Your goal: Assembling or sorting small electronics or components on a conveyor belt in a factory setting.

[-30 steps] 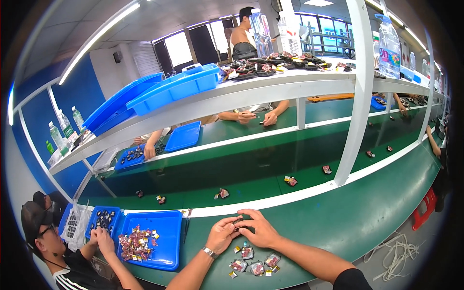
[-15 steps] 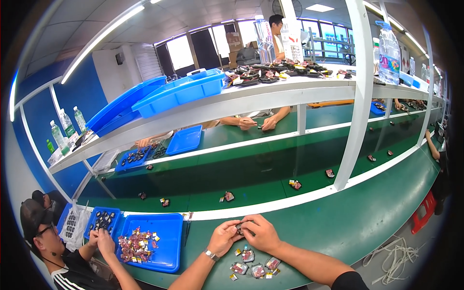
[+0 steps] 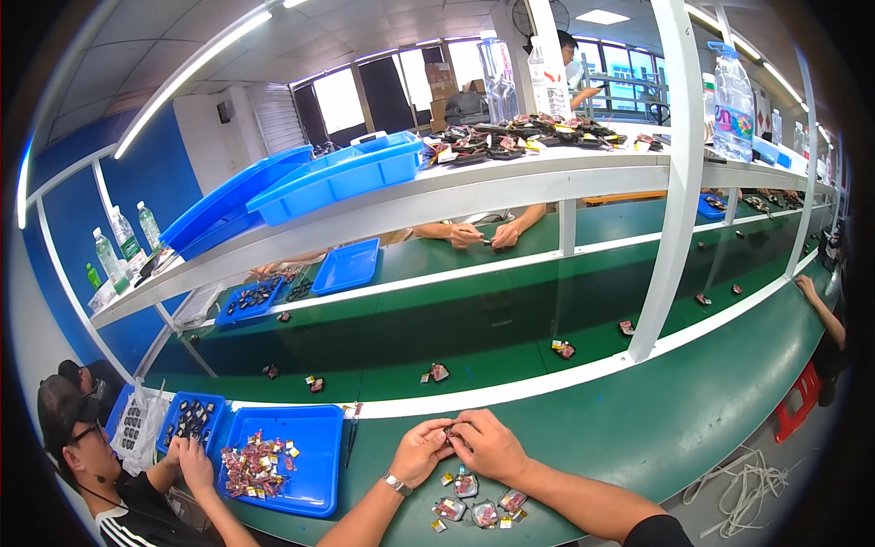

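Note:
My left hand [image 3: 421, 455], with a metal watch band at its wrist, pinches a small dark piece [image 3: 448, 431]. The fingers of my right hand [image 3: 493, 448] close over the same piece from the other side and cover most of it, so its exact kind is hidden. Just below my hands, several small rounded assemblies [image 3: 484, 514] with pinkish-red and silvery parts lie on the green worktop [image 3: 583, 428]. Small white-and-yellow tabs show among them. Left of my left forearm is a blue tray [image 3: 321, 495] with a heap of similar pinkish-red parts [image 3: 255, 467].
A co-worker [image 3: 91, 456] sits at left, hands by a blue tray of black pieces [image 3: 193, 415]. Tweezers [image 3: 352, 436] lie beside my tray. Spaced parts [image 3: 439, 372] rest on the green belt [image 3: 492, 319] beyond a white rail. A white post [image 3: 670, 228] and shelf [image 3: 547, 178] stand ahead.
The parts on the belt have shifted slightly to the right. My hands stay together on the dark piece, with small finger movements. A person in the background has moved right.

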Motion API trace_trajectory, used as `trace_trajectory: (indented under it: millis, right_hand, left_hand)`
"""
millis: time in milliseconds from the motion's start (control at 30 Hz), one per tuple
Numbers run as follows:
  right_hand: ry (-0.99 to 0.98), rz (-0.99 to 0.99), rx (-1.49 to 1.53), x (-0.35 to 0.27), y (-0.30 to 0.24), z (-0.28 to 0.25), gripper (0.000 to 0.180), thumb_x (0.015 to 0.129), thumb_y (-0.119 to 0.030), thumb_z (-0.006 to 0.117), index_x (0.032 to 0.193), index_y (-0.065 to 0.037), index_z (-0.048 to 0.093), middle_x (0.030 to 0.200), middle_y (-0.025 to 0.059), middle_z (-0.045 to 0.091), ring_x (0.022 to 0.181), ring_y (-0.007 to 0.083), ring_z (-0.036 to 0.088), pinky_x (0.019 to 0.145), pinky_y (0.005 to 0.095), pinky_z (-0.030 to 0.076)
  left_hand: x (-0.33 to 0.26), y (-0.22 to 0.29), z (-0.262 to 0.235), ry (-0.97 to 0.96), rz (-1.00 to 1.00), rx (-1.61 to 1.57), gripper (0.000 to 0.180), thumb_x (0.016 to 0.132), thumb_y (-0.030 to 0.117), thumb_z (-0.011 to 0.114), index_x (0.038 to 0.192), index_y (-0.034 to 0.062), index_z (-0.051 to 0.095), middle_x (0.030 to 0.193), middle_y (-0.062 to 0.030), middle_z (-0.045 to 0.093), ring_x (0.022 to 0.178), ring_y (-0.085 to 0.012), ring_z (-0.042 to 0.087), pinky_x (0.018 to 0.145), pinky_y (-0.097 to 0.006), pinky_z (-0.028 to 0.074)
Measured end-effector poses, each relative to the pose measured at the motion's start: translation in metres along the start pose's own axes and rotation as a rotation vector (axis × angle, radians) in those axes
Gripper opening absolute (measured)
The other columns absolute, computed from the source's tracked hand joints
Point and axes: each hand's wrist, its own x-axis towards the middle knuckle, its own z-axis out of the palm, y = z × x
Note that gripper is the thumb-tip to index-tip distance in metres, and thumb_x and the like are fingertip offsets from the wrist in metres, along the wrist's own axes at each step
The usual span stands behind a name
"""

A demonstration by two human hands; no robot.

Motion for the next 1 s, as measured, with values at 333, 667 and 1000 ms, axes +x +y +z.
trace_trajectory:
  millis: [333,667,1000]
  right_hand:
    - [-0.013,0.02,-0.047,-0.0022,-0.0003,0.0037,0.012,0.076,-0.008,0.069,0.085,-0.004,0.061,0.099,0.008,0.058,0.09,0.0264,0.059,0.071,0.0346,0.053]
    - [-0.018,0.034,-0.051,-0.0049,0.0037,0.008,0.014,0.076,-0.007,0.068,0.087,-0.003,0.062,0.101,0.008,0.058,0.092,0.0263,0.059,0.073,0.0353,0.053]
    - [-0.03,0.005,-0.051,-0.0045,0.0025,0.0024,0.019,0.075,-0.007,0.068,0.094,-0.004,0.065,0.106,0.008,0.059,0.094,0.025,0.06,0.074,0.0341,0.054]
  left_hand:
    - [-0.0001,-0.0029,0.0012,0.029,0.005,0.032,0.029,0.095,0.009,0.057,0.121,-0.0038,0.052,0.109,-0.0114,0.063,0.101,-0.0193,0.063,0.091,-0.036,0.053]
    - [-0.0001,-0.0036,-0.0003,0.025,0.012,0.036,0.029,0.095,0.006,0.055,0.122,-0.0019,0.051,0.113,-0.0106,0.062,0.104,-0.0183,0.062,0.09,-0.034,0.053]
    - [0.0019,-0.0029,-0.0023,0.006,0.029,0.024,0.029,0.095,0.004,0.054,0.124,-0.001,0.05,0.115,-0.0107,0.062,0.106,-0.0187,0.061,0.09,-0.034,0.053]
